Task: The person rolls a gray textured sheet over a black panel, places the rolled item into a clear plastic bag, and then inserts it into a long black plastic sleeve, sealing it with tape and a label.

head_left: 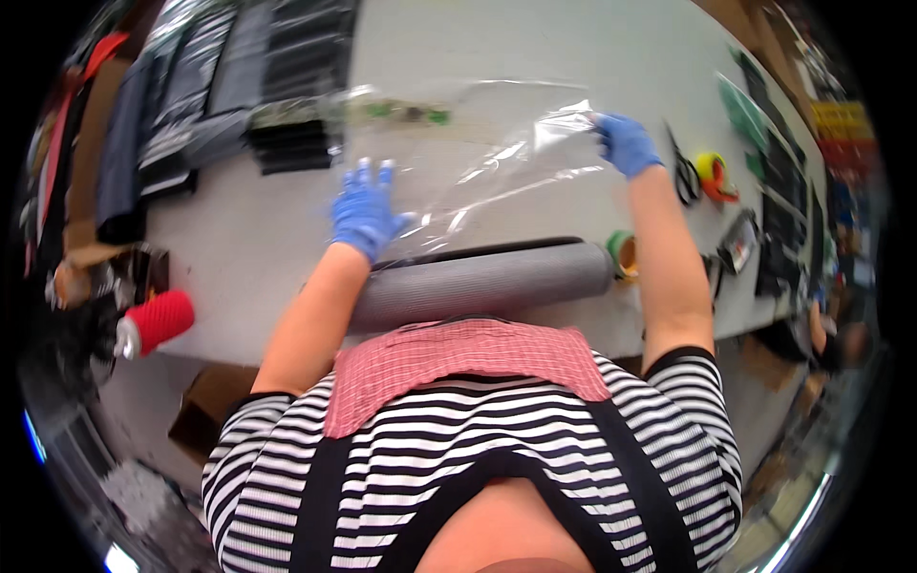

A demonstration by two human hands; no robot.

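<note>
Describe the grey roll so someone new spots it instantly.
Start at the near edge of the pale table. The grey roll lies crosswise there, on the near side of the clear plastic sheet. Long and ribbed, it stands apart from the short green tape roll by its right end.

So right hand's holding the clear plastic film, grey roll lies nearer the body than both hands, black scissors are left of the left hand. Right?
No, wrong side: the head view shows the black scissors right of the right hand. The clear plastic film and grey roll are as stated.
</note>
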